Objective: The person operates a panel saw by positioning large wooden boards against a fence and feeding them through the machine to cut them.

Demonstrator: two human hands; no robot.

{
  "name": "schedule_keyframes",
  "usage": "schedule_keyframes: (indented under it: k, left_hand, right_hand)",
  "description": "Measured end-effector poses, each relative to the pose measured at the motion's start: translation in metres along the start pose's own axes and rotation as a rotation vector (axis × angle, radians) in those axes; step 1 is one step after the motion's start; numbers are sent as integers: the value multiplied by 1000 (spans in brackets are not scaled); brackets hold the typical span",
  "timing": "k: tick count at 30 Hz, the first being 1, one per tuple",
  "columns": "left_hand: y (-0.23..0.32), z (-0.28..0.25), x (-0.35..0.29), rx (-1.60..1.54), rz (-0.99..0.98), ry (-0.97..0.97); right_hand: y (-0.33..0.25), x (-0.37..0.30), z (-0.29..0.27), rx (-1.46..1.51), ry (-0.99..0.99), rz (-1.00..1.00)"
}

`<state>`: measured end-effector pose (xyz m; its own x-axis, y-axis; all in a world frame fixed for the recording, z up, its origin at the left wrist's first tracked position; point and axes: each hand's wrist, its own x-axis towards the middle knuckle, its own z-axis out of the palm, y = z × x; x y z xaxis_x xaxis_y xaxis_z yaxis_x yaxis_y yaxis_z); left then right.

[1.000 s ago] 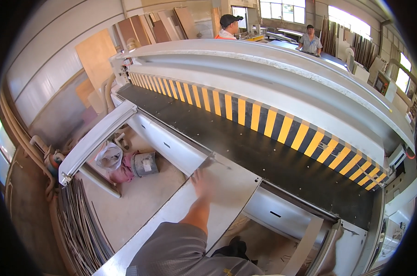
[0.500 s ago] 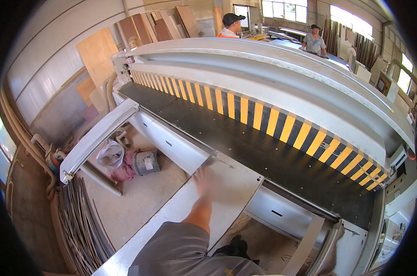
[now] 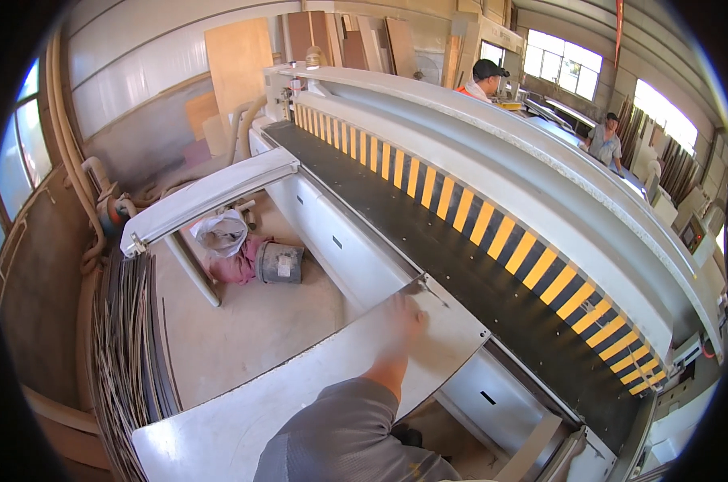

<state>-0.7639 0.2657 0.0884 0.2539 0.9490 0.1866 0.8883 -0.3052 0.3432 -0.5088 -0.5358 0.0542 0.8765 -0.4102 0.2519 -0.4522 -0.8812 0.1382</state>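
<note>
My left hand [image 3: 404, 323] is over the far end of a pale, flat metal table plate [image 3: 219, 426], near its left edge. Motion smears the fingers, so I cannot tell how they are held or whether anything is under them. A grey short sleeve [image 3: 328, 434] covers the upper arm. Just past the hand runs the long black bed [image 3: 460, 289] of a large machine, edged by a yellow and black striped guard [image 3: 452, 205]. My right hand is outside the picture.
Left of the plate, a grey bucket [image 3: 280, 263] and a white bag [image 3: 222, 234] stand on the floor inside a white frame [image 3: 211, 189]. Long thin strips [image 3: 131, 345] are piled farther left. Two people [image 3: 484, 80] are beyond the machine. Boards lean against the back wall.
The view has swung left, so the machine and the people sit farther right in the picture. My left hand stays near the same end of the plate, blurred in both frames.
</note>
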Motion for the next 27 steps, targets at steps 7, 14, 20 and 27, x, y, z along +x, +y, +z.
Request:
schedule_keyframes:
  k: [7,14,20,27]
  left_hand:
    - [-3,-8,-5,-45,-6,-18]
    - [0,-9,-7,-47,23,86]
    - [-30,84,15,360,170,70]
    - [11,82,15,309,48,177]
  right_hand:
    - [-17,-6,-20,34,-24,-20]
    - [-21,-11,-17,55,-15,-33]
    - [5,-17,17,26,53,48]
    - [4,-5,29,353,-79,210]
